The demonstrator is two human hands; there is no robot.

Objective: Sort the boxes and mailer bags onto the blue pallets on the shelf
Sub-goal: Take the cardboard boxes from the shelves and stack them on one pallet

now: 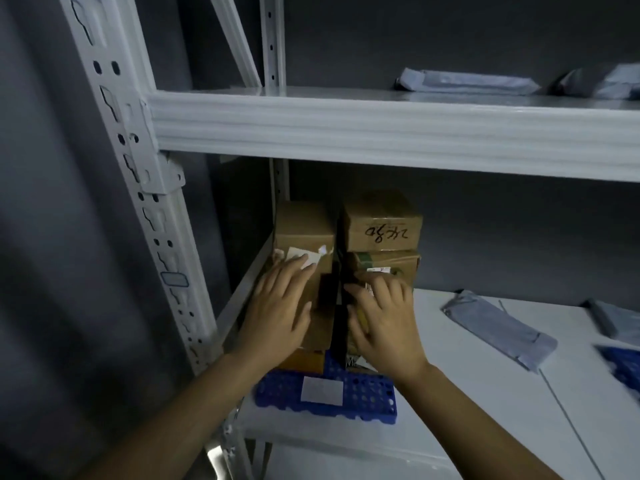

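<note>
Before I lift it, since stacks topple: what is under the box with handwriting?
Under the handwritten box sits another cardboard box with a label. The right hand covers its lower part.

two hands (277,313) (384,327), two blue pallets (367,393) (623,367), four grey mailer bags (467,81) (609,85) (498,327) (618,318), at least four cardboard boxes (303,226) (381,230) (394,266) (306,362)
</note>
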